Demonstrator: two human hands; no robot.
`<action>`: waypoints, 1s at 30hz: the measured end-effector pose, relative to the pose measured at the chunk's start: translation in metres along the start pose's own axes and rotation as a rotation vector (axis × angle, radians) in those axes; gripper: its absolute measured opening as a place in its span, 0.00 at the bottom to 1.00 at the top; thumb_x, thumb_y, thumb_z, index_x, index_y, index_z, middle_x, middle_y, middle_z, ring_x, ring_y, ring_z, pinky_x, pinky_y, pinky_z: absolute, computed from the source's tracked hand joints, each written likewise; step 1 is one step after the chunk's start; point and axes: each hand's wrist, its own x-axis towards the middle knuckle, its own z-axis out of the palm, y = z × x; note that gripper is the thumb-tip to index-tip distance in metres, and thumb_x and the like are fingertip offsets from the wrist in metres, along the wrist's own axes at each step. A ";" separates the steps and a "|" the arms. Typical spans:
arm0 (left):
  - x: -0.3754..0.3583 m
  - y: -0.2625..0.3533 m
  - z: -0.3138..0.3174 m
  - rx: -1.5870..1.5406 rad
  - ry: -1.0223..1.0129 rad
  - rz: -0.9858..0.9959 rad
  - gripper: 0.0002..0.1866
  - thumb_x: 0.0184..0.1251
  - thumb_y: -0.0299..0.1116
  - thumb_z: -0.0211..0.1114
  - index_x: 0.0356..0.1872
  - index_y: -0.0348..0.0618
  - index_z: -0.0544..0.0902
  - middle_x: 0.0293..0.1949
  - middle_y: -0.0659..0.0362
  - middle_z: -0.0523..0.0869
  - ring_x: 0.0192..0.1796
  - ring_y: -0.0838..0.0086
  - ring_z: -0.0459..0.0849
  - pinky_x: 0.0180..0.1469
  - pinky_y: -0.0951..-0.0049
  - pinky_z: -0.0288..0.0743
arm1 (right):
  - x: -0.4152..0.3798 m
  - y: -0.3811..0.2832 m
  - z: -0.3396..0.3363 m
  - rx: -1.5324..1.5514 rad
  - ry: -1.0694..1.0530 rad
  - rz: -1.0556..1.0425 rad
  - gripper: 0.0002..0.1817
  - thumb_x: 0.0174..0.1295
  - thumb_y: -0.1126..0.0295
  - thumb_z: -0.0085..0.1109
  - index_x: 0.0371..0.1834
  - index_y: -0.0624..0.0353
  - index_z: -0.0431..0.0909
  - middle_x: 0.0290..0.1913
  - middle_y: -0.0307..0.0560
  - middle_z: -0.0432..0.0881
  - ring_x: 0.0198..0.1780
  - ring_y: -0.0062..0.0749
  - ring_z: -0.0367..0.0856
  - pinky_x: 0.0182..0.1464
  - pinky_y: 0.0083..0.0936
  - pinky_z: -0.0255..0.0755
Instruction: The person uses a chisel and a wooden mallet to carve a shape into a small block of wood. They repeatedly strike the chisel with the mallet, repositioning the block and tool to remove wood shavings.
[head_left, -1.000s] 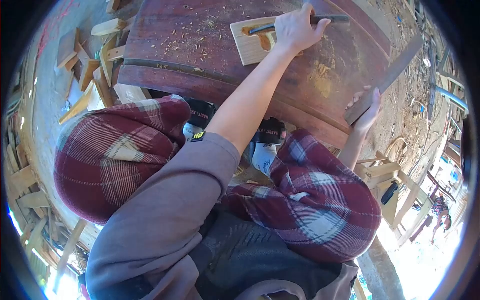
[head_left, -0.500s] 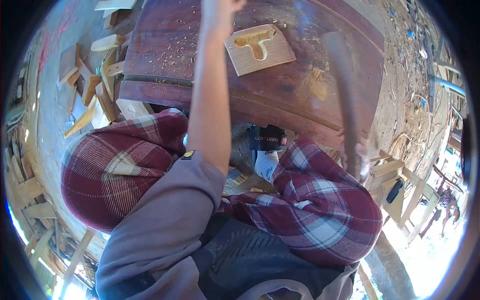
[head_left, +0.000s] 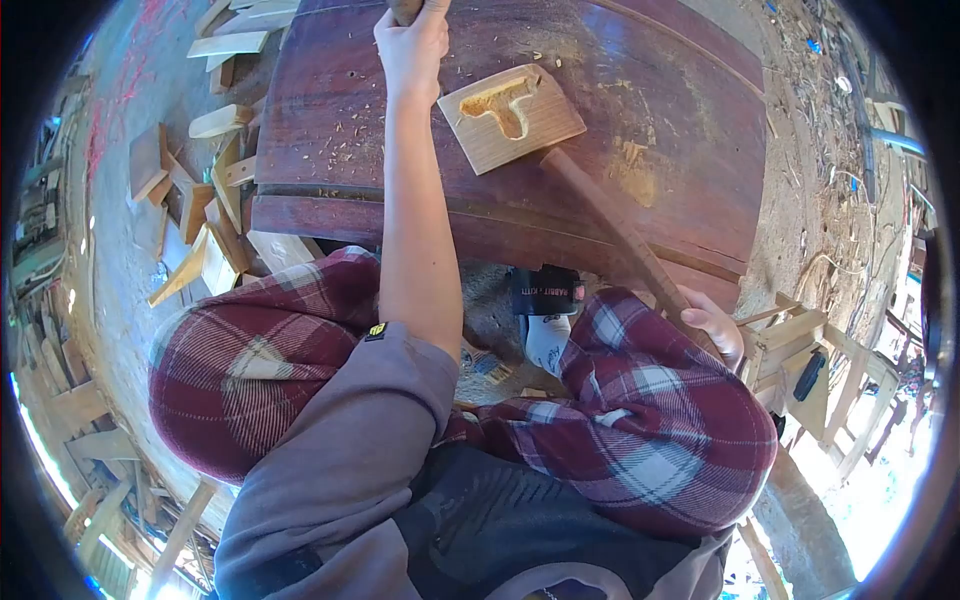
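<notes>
A pale wooden block (head_left: pixel 520 128) with a T-shaped recess carved into it lies on a big dark red wooden panel (head_left: pixel 660 110). My left hand (head_left: pixel 410 45) reaches out to the panel's far side, left of the block, closed around a brown tool handle (head_left: pixel 405 10) that is cut off by the picture's top edge. My right hand (head_left: pixel 712 325) rests by my right knee and grips a long wooden stick (head_left: pixel 610 220). The stick's far end lies against the block's near corner. I squat in plaid trousers (head_left: pixel 640 410) at the panel's near edge.
Wood shavings are scattered over the panel. Several pale wood offcuts (head_left: pixel 205 200) lie on the concrete floor at the left. A small wooden frame (head_left: pixel 790 340) with a black object (head_left: pixel 808 375) on it stands at the right. My feet in black sandals (head_left: pixel 545 290) are under the panel's edge.
My left hand left the block and moved left with the tool. My right hand swung the stick over and down, so its end now lies against the block.
</notes>
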 end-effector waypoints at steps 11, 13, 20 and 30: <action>-0.014 0.003 0.008 0.053 -0.066 -0.031 0.19 0.73 0.45 0.61 0.48 0.38 0.84 0.15 0.75 0.61 0.14 0.90 0.53 0.17 0.80 0.45 | 0.017 0.053 -0.023 -0.092 0.210 -0.429 0.17 0.64 0.74 0.56 0.57 0.58 0.75 0.51 0.60 0.80 0.30 0.20 0.75 0.27 0.13 0.66; -0.016 0.001 0.014 0.070 -0.087 -0.006 0.18 0.72 0.44 0.62 0.47 0.38 0.84 0.16 0.75 0.62 0.15 0.90 0.54 0.18 0.80 0.45 | 0.016 0.037 -0.017 -0.033 0.172 -0.346 0.19 0.63 0.66 0.58 0.56 0.61 0.74 0.40 0.54 0.81 0.26 0.18 0.74 0.24 0.13 0.65; -0.030 -0.002 0.045 0.046 -0.139 -0.107 0.17 0.71 0.44 0.64 0.44 0.39 0.86 0.16 0.75 0.64 0.15 0.90 0.56 0.18 0.80 0.45 | 0.030 -0.003 0.004 -0.012 0.196 -0.264 0.30 0.59 0.48 0.56 0.49 0.66 0.71 0.17 0.39 0.70 0.14 0.19 0.65 0.14 0.15 0.58; -0.053 0.032 0.115 0.200 -0.216 0.101 0.12 0.63 0.37 0.70 0.32 0.40 0.80 0.20 0.68 0.77 0.26 0.75 0.80 0.30 0.73 0.71 | 0.025 0.006 -0.014 -0.110 0.345 -0.384 0.31 0.60 0.50 0.56 0.55 0.67 0.72 0.31 0.40 0.74 0.18 0.17 0.69 0.14 0.14 0.59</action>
